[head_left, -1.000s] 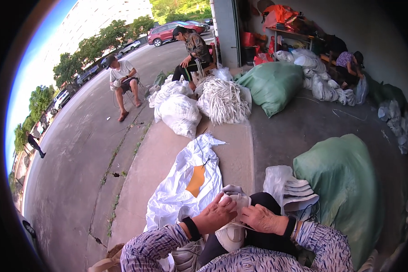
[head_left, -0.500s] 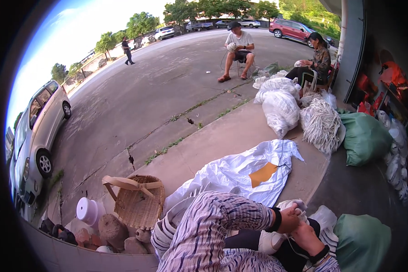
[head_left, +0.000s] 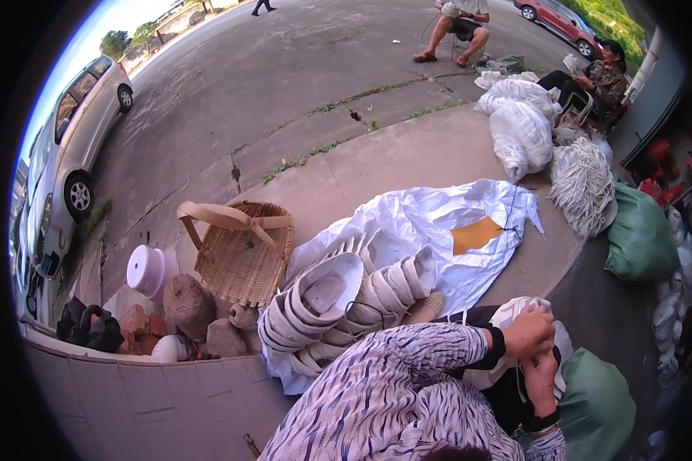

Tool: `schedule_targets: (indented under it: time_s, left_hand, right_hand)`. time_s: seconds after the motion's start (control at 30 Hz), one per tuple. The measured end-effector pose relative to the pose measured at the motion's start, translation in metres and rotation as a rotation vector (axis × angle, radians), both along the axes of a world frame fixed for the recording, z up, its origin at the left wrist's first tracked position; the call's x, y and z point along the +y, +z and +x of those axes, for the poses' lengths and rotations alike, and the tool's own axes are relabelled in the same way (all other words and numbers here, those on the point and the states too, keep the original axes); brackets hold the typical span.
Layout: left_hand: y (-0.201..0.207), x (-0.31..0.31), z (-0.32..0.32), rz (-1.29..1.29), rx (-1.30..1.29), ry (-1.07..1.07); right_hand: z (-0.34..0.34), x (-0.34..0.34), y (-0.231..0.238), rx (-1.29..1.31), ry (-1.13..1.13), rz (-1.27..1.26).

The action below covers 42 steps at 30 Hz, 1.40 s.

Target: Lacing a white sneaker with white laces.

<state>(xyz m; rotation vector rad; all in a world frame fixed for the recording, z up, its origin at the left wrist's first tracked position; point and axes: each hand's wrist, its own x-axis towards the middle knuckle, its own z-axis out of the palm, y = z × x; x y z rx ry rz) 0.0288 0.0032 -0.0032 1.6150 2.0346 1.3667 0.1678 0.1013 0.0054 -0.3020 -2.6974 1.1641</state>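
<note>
I see my left hand (head_left: 529,332) closed around a white cap-like piece (head_left: 515,311) down near the lower right of the view, fingers curled over its top. My right hand (head_left: 540,379) sits just beneath it, touching, its fingers curled in too (I cannot tell exactly what it pinches, though it looks clamped on the lower part of the same white piece). Both wrists wear dark bands, and the patterned sleeve (head_left: 407,369) of my left arm runs across the bottom of the view.

Just to the left of my hands, stacked rows of white shoe-sole shapes (head_left: 338,307) lie nested together on a large white sack (head_left: 438,223) spread over the concrete slab (head_left: 407,154); the sack bears an orange patch (head_left: 475,234). At the slab's left end stands a woven basket (head_left: 242,250) with a flat handle, and beside it a white spool (head_left: 148,269) and some stones (head_left: 188,303).

A green bag (head_left: 596,392) rests right of my hands. Toward the slab's far right edge are white bundles (head_left: 519,127), another green sack (head_left: 638,234), and two seated people (head_left: 592,77) (one further out on the asphalt). A silver car (head_left: 69,146) is parked at the left.
</note>
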Motion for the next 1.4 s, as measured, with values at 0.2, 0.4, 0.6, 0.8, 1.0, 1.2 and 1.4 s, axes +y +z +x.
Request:
schedule_targets:
  time_s: [0.2,0.4,0.6,0.8,1.0,1.2,1.4]
  left_hand:
    - [-0.02,0.006,0.013,0.286,-0.234,0.146]
    - [-0.019,0.002,0.005,0.345,-0.517,0.099]
    - [-0.018,-0.005,-0.005,0.415,-0.627,0.032]
    - [-0.016,-0.01,-0.006,0.394,-0.535,-0.015]
    - [-0.003,-0.012,-0.021,0.303,-0.988,-0.216]
    - [0.057,-0.014,-0.01,0.228,0.008,-0.343]
    - [0.057,-0.014,-0.023,0.208,-1.334,-0.286]
  right_hand:
    - [0.014,0.022,0.002,0.088,-0.461,-0.965]
    - [-0.004,0.001,0.096,0.274,-0.072,-1.589]
    - [-0.01,0.008,0.105,0.021,-0.304,-0.856]
    - [-0.012,-0.008,-0.008,0.009,-0.374,-0.997]
    - [-0.019,-0.016,0.08,0.075,-0.137,-0.986]
    - [0.007,0.009,0.15,0.505,0.005,-0.708]
    - [0.067,0.06,0.08,0.559,-0.387,-0.967]
